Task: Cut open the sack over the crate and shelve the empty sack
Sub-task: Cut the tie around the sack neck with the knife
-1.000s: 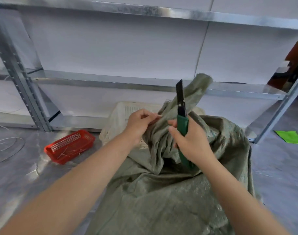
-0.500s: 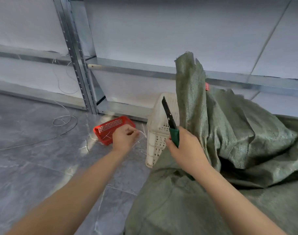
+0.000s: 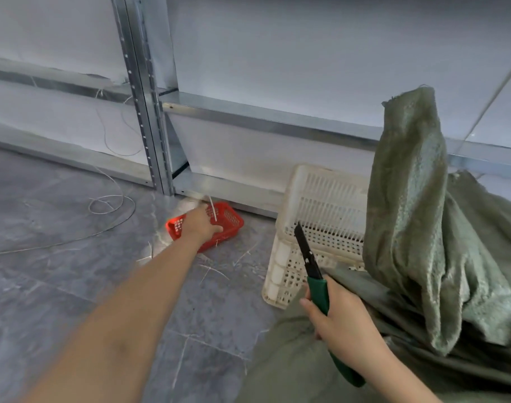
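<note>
A bulky green woven sack (image 3: 440, 257) fills the right side, its loose top standing up and its body leaning against a cream plastic crate (image 3: 321, 228) on the floor. My right hand (image 3: 341, 324) grips a green-handled utility knife (image 3: 315, 274), black blade out and pointing up-left in front of the crate. My left hand (image 3: 200, 225) is stretched out over a small red basket (image 3: 228, 225) and pinches a short piece of white string (image 3: 213, 209) above it.
A metal shelving rack (image 3: 263, 114) runs along the wall, with an upright post (image 3: 146, 112) at centre left. White string lies looped on the grey tiled floor (image 3: 108, 202), and short bits of string are scattered near the basket.
My left hand left the sack's top and reached left to the red basket with a piece of string. My view swung left and down. My right hand lowered with the knife.
</note>
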